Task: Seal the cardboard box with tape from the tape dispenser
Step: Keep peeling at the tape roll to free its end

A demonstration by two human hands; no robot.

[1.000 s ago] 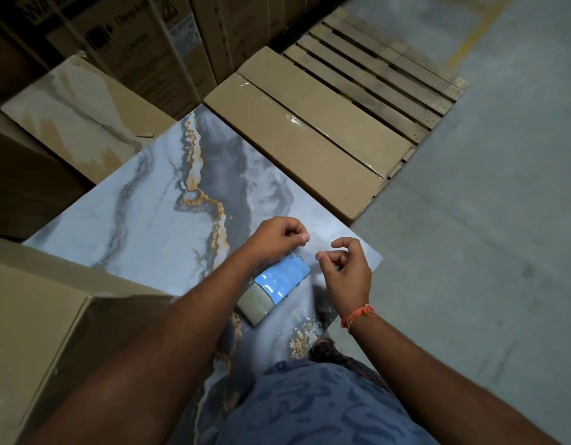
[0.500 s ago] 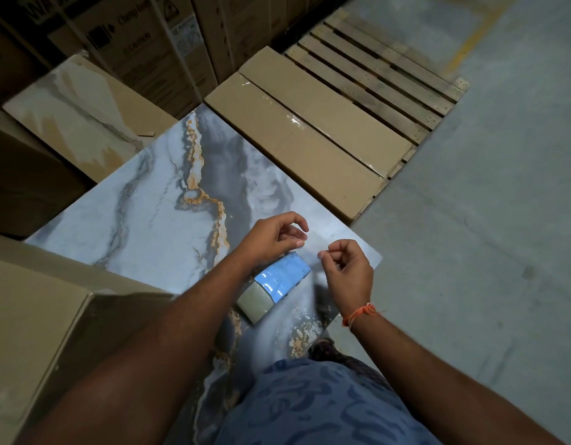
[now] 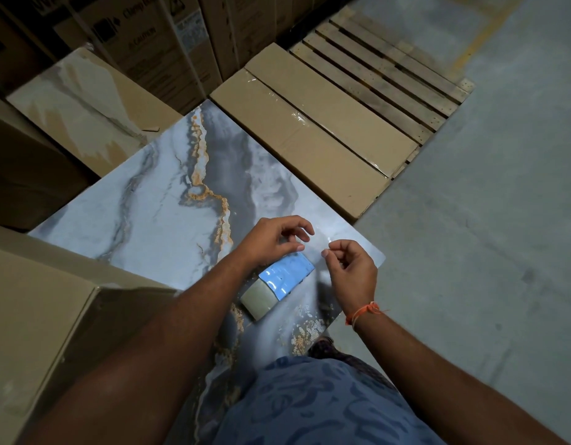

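Observation:
A roll of clear tape [image 3: 277, 285], glossy and reflecting blue, lies on a blue-grey marble-patterned tile [image 3: 155, 213] directly below my hands. My left hand [image 3: 271, 240] hovers just above the roll's far end with its fingers curved and apart. My right hand [image 3: 353, 268], with an orange thread at the wrist, is to the right of the roll. Its thumb and forefinger are pinched together, seemingly on a faint clear strip of tape. A brown cardboard box [image 3: 37, 319] with a raised flap stands at my left.
Two long flat cardboard boxes [image 3: 313, 133] with clear tape on them lie on a wooden pallet [image 3: 383, 75] beyond the tile. Tall printed cartons [image 3: 155, 43] stand at the back. Another tile [image 3: 85, 107] lies at the far left. Grey concrete floor [image 3: 486, 220] fills the right.
My left hand has uncurled from a closed pinch to spread fingers and lifted slightly. My right hand stays pinched and has shifted a little to the right.

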